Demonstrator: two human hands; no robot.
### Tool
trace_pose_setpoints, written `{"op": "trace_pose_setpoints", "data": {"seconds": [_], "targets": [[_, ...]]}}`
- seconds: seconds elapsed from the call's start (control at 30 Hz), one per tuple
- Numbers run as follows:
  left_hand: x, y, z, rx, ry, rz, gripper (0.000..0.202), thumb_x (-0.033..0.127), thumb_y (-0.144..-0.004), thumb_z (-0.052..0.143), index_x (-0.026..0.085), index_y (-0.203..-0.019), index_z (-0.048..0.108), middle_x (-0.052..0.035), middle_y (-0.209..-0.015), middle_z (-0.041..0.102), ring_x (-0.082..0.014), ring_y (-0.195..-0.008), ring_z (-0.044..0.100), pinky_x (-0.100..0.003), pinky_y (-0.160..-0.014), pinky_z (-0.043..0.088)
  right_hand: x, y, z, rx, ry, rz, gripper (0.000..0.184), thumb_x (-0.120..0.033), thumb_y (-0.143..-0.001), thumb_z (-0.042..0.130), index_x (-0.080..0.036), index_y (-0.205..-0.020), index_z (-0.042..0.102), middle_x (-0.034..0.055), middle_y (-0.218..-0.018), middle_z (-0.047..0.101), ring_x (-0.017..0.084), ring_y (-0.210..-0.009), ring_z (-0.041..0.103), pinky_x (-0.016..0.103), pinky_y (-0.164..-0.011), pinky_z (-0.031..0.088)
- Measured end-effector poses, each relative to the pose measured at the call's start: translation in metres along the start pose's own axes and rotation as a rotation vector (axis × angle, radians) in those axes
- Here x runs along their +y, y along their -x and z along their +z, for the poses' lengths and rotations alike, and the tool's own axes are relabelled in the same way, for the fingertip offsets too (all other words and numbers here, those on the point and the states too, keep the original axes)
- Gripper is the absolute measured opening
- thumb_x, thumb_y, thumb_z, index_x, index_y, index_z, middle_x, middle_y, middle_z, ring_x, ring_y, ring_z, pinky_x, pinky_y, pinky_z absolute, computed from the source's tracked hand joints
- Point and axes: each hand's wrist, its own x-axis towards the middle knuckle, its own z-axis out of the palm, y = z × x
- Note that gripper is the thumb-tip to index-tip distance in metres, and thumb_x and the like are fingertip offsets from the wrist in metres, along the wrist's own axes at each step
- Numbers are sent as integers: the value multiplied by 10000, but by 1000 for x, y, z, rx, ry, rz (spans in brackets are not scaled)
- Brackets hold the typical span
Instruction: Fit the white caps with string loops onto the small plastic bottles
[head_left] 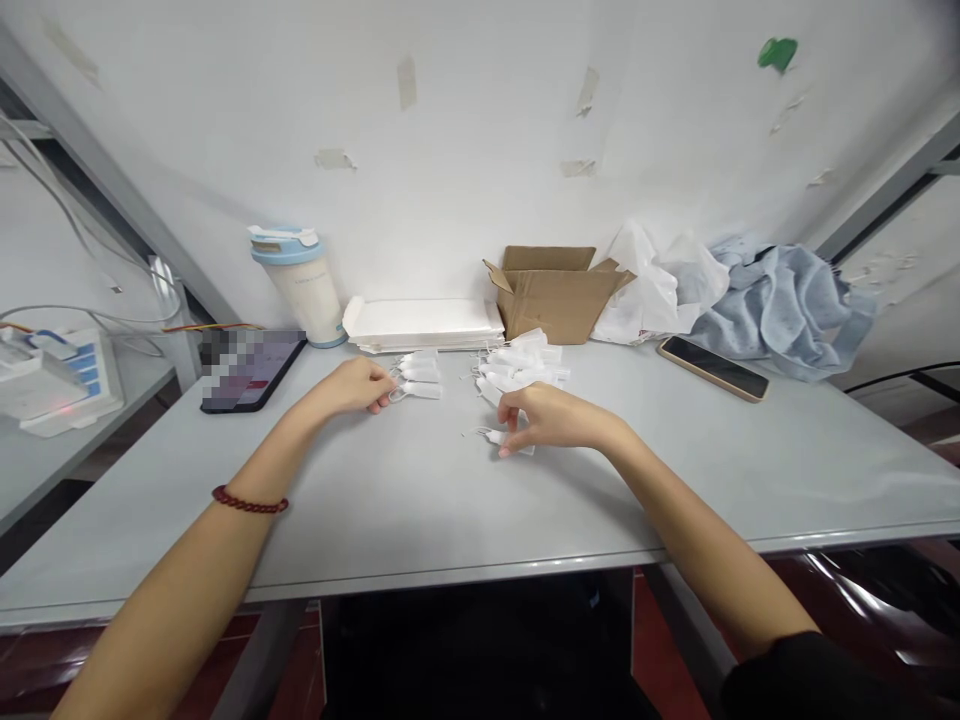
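The table lies bare across the lower half of the frame: open between the forearms, at lower left and, widest, at lower right below the phone. At centre a narrow lane runs up between the sachet row by the left hand and the sachet pile above the right hand, which pinches a single sachet. The lane ends at the paper stack. The back edge is blocked throughout by tablet, cup, box, bag and cloth.
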Motion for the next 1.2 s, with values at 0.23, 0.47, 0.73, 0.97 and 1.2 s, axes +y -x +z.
{"op": "trace_pose_setpoints", "data": {"seconds": [0.23, 0.47, 0.73, 0.97, 1.2], "targets": [[-8, -5, 2, 102, -175, 33, 188, 282, -672, 549, 194, -518, 612, -30, -577, 683, -193, -551, 624, -243, -526, 424, 4, -4, 5, -17, 24, 5, 265, -387, -649, 766, -187, -770, 642, 27, -788, 647, 146, -667, 524, 250, -535, 342], [-2, 1, 5, 217, -290, 159, 259, 294, -716, 480, 196, -495, 575, -25, -526, 644, -190, -542, 556, -260, -514, 347, 7, -7, 10, -9, -4, -16, 187, -335, -662, 749, -184, -709, 648, 23, -723, 627, 142, -631, 521, 249, -520, 332], [23, 18, 17, 2, -80, 276, 223, 328, -769, 506, 182, -622, 588, -14, -616, 672, -171, -599, 629, -252, -603, 439, 1, -5, 10, 95, -17, -55, 90, -250, -752, 611, -165, -725, 628, 21, -682, 624, 119, -574, 493, 250, -537, 335], [28, 24, 33, -214, 95, 331, 322, 350, -805, 521, 162, -1056, 594, -22, -693, 682, -173, -632, 643, -271, -613, 487, -2, -4, 7, 268, -198, -102, 138, -272, -787, 547, -157, -745, 610, -4, -624, 580, 111, -569, 485, 241, -550, 347], [29, 25, 41, -208, 167, 381, 372, 411, -855, 508, 163, -1129, 552, -15, -694, 656, -161, -630, 631, -264, -604, 492, -6, -4, 7, 366, -270, -104, 162, -278, -804, 525, -152, -745, 606, -8, -645, 543, 112, -605, 470, 255, -587, 359]]}}
